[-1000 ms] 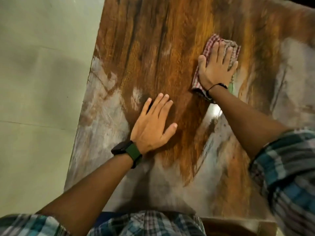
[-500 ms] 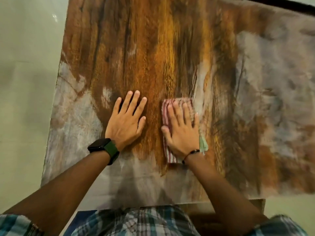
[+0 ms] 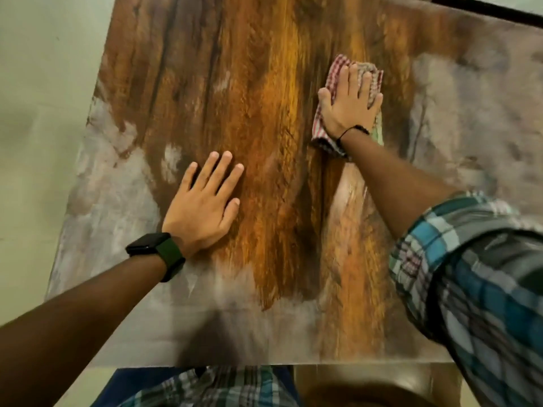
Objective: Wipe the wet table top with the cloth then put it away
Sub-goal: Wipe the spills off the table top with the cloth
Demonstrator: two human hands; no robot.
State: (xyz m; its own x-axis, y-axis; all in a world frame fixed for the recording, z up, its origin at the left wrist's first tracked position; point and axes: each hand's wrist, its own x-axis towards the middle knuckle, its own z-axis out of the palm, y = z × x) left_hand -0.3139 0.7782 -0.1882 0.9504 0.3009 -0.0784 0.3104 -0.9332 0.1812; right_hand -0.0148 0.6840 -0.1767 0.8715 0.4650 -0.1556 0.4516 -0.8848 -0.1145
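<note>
A red-and-white checked cloth (image 3: 335, 74) lies folded flat on the brown and grey patterned table top (image 3: 264, 142), to the right of its middle. My right hand (image 3: 349, 105) presses down on the cloth with straight, spread fingers and covers most of it. My left hand (image 3: 202, 207) rests flat on the bare table nearer to me, fingers straight, with a dark watch on the wrist. A shiny wet streak (image 3: 352, 195) runs along the table beside my right forearm.
A pale tiled floor (image 3: 44, 113) lies to the left of the table's left edge. The near table edge (image 3: 264, 362) sits just in front of my body. A brown seat (image 3: 376, 386) shows below that edge at the right. A dark strip (image 3: 484, 10) crosses the far right corner.
My right hand has pushed the cloth away from me and to the right, from beside my left hand out to arm's length. My left hand stays planted on the table.
</note>
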